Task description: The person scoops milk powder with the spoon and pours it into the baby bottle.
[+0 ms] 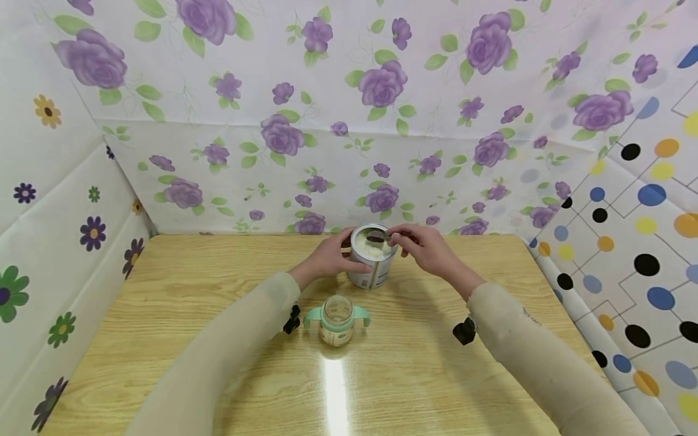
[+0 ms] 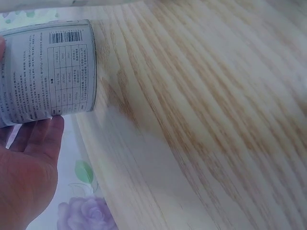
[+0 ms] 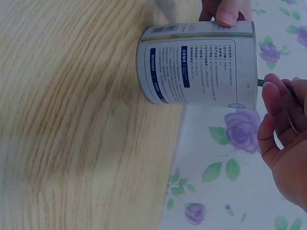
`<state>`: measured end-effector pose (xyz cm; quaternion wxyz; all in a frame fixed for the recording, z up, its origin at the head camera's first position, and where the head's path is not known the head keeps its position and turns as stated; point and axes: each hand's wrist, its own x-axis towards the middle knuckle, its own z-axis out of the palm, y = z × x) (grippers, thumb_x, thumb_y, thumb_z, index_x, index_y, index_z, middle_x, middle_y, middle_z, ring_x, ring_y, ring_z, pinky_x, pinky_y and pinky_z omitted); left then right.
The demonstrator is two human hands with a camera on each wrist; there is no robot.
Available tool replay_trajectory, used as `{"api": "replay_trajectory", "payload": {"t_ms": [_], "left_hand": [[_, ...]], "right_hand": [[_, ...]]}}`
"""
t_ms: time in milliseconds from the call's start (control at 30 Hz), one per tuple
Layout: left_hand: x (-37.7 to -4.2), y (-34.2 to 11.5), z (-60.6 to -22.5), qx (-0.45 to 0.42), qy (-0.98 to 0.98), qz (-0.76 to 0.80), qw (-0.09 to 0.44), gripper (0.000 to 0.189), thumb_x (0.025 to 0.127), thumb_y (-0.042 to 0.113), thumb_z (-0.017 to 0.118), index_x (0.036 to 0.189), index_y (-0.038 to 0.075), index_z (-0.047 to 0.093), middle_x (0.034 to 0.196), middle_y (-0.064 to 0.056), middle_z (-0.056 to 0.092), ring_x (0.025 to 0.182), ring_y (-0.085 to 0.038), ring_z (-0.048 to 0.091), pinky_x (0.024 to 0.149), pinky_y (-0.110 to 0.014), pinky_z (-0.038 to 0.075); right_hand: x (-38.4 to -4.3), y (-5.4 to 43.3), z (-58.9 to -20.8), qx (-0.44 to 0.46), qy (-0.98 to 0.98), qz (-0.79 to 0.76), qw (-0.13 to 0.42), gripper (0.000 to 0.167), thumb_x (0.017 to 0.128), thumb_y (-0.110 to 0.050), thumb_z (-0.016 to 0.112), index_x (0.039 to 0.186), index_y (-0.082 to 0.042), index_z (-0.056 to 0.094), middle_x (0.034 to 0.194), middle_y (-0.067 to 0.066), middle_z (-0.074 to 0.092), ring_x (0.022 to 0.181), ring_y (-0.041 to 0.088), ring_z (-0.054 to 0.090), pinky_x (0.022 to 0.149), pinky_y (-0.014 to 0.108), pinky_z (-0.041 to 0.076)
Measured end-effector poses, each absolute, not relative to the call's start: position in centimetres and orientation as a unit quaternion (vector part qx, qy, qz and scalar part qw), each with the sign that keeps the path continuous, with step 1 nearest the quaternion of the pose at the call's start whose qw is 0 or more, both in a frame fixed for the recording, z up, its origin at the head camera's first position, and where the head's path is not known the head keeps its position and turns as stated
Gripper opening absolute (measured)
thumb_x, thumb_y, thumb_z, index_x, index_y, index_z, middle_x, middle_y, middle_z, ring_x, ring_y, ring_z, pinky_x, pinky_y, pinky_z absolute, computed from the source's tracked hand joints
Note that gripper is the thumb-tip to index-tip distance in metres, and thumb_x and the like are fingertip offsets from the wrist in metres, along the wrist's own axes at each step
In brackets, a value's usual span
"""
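White-labelled cylindrical metal can [image 1: 379,271] of cream-coloured powder [image 1: 365,247]: between curled fingers and thumb of your left hand [image 1: 329,255], seemingly for steadiness | dark scoop [image 1: 375,237]: pinched in your right hand [image 1: 428,247], bowl at can's mouth | clear mint-handled bottle [image 1: 336,333]: nearer you than the fingers, likely for reach

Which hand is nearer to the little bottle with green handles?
The left hand: it grips the can just beyond the bottle. The right hand is farther off to the right, holding the scoop.
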<state>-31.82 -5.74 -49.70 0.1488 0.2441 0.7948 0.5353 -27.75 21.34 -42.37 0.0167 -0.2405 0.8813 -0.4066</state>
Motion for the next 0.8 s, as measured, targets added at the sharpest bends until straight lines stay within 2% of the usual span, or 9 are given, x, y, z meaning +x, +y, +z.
{"api": "replay_trajectory", "payload": {"t_ms": [167,367,633,800], "left_hand": [[-31.8,-5.7,-49.7,0.246,0.797,0.532,0.147,0.095,0.085,0.030,0.094,0.163,0.021,0.042,0.152,-0.002,0.056,0.144,-0.027,0.052,0.115,-0.045,0.052],[-31.8,-5.6,-49.8,0.246,0.799,0.529,0.144,0.094,0.085,0.030,0.095,0.163,0.019,0.043,0.152,-0.002,0.057,0.144,-0.027,0.053,0.114,-0.042,0.053],[-31.9,-5.8,-49.9,0.249,0.800,0.528,0.142,0.095,0.085,0.030,0.095,0.163,0.018,0.042,0.152,-0.005,0.057,0.144,-0.028,0.053,0.113,-0.043,0.054],[-31.9,-5.8,-49.9,0.248,0.800,0.527,0.142,0.096,0.085,0.029,0.095,0.164,0.017,0.041,0.154,-0.006,0.056,0.144,-0.030,0.053,0.114,-0.044,0.053]], "right_hand": [[-27.9,21.4,-42.5,-0.231,0.875,-0.425,0.028,0.033,0.116,-0.021,0.052,0.133,-0.001,0.071,0.108,0.011,0.076,0.081,0.034,0.067,0.068,0.033,0.056],[-27.7,21.5,-42.8,-0.225,0.858,-0.457,0.059,0.037,0.116,-0.025,0.050,0.130,0.002,0.072,0.103,0.011,0.077,0.080,0.038,0.066,0.072,0.033,0.055],[-27.1,21.4,-43.2,-0.177,0.828,-0.519,0.112,0.044,0.116,-0.032,0.049,0.131,0.004,0.071,0.106,0.019,0.076,0.081,0.025,0.065,0.073,0.028,0.052],[-27.1,21.6,-43.9,-0.132,0.791,-0.583,0.129,0.048,0.117,-0.032,0.048,0.136,0.008,0.066,0.103,0.008,0.077,0.082,0.022,0.065,0.073,0.027,0.050]]}}
